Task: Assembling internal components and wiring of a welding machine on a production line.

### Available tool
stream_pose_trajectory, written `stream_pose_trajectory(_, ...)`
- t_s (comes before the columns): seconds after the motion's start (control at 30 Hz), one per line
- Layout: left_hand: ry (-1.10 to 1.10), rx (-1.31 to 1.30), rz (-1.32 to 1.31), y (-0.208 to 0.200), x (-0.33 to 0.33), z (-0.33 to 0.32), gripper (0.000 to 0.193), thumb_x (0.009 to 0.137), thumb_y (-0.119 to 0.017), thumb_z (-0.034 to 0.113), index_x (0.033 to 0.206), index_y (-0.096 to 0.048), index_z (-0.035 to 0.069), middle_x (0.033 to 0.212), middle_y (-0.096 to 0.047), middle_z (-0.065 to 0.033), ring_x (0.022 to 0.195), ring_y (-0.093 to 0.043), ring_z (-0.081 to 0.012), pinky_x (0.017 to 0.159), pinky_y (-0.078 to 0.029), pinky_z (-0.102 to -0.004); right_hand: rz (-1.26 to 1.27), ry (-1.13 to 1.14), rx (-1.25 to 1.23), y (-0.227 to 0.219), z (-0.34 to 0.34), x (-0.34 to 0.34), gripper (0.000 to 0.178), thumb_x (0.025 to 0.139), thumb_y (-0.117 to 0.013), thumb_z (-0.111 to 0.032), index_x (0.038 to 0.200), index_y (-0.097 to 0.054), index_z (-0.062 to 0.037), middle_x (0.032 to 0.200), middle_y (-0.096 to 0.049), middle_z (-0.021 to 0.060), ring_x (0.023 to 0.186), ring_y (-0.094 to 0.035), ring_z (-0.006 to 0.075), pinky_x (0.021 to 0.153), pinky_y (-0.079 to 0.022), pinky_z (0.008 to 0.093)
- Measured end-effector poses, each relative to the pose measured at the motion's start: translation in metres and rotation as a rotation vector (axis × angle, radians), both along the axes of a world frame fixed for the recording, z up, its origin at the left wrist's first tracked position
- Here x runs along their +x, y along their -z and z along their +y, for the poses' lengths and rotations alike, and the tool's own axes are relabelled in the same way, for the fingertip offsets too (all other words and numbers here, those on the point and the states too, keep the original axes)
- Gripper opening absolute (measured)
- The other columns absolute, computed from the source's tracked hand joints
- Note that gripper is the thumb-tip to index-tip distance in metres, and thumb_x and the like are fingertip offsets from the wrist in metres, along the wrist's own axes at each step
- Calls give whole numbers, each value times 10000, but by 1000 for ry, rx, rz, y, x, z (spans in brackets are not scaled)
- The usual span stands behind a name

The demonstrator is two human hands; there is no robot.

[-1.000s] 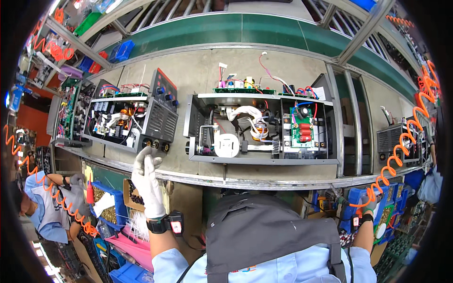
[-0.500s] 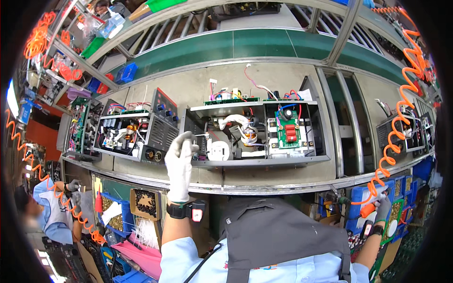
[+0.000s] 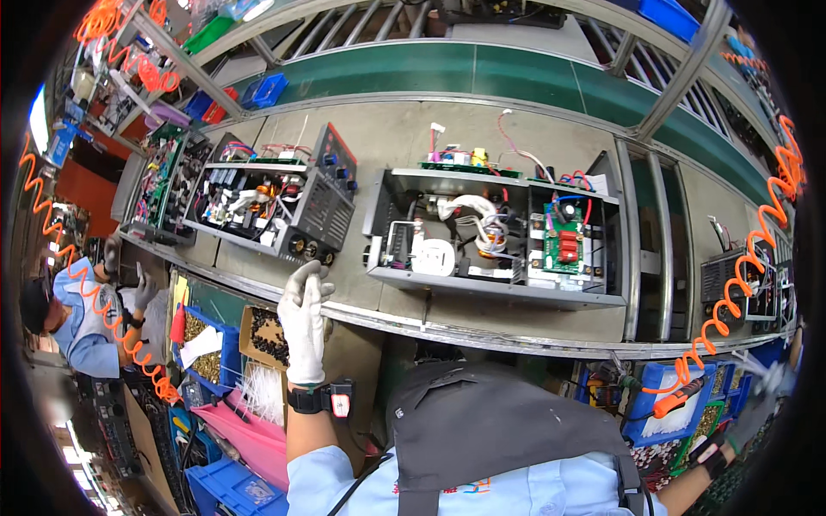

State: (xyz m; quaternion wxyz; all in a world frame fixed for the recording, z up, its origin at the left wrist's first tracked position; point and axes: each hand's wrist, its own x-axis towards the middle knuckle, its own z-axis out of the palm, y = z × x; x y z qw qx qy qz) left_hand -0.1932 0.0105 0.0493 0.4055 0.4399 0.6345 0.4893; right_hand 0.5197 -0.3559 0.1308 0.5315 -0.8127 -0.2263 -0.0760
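My left hand (image 3: 303, 322), in a white glove, is at the near edge of the bench, in front of the gap between two open metal housings. Its fingers are loosely bent and a little apart, with nothing visible in them. To its right is an open grey housing (image 3: 499, 288) with wiring, a white round part (image 3: 433, 257) and a green circuit board (image 3: 564, 239). On its left sits another housing (image 3: 258, 206) with blue knobs. Far right, my gloved right hand (image 3: 755, 417) is smeared by motion beside parts bins. An orange-handled power screwdriver (image 3: 678, 401) lies apart from it.
Metal rollers (image 3: 664, 249) cross the bench right of the housing, with another housing (image 3: 740, 279) beyond. Coiled orange hoses (image 3: 723, 301) hang at both sides. Bins of screws (image 3: 206, 348) and a pink bag (image 3: 249, 434) are lower left. A co-worker (image 3: 86, 310) sits at far left.
My left hand has drawn back from the right-hand housing toward the bench edge. My right hand has left the orange-handled screwdriver and moved right. The view has shifted, too.
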Motion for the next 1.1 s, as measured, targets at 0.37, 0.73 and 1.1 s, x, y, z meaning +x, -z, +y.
stream_pose_trajectory(0.37, 1088, 28, -415, -57, 6, 35, 769, 809, -685, 161, 1459, -289, 50, 1248, -550, -87, 919, -578, -136, 753, -511, -278, 525, -1668, -263, -13, 387, -512, 91, 825, -688, -53, 891, -686, 9, 816, -701, 69, 730, -664, 112, 657, -510, 238)
stream_pose_trajectory(0.73, 792, -33, -575, 31, -174, 2, 821, 826, -620, 610, 1337, -458, -11, 963, -582, 20, 780, -472, -62, 676, -413, -206, 5, -2326, -329, 65, 444, -704, 299, 818, -713, -102, 1095, -639, -17, 991, -671, 140, 876, -665, 249, 770, -520, 314)
stream_pose_trajectory(1.1, -516, 62, -333, 57, -370, -52, 289, 979, -470, 227, 1138, -559, 2, 705, -514, 0, 584, -449, -63, 513, -389, -231, -690, -1956, -449, 98, 536, -773, 808, 713, -747, -192, 1388, -369, 41, 1369, -416, 258, 1253, -418, 412, 1049, -341, 454)
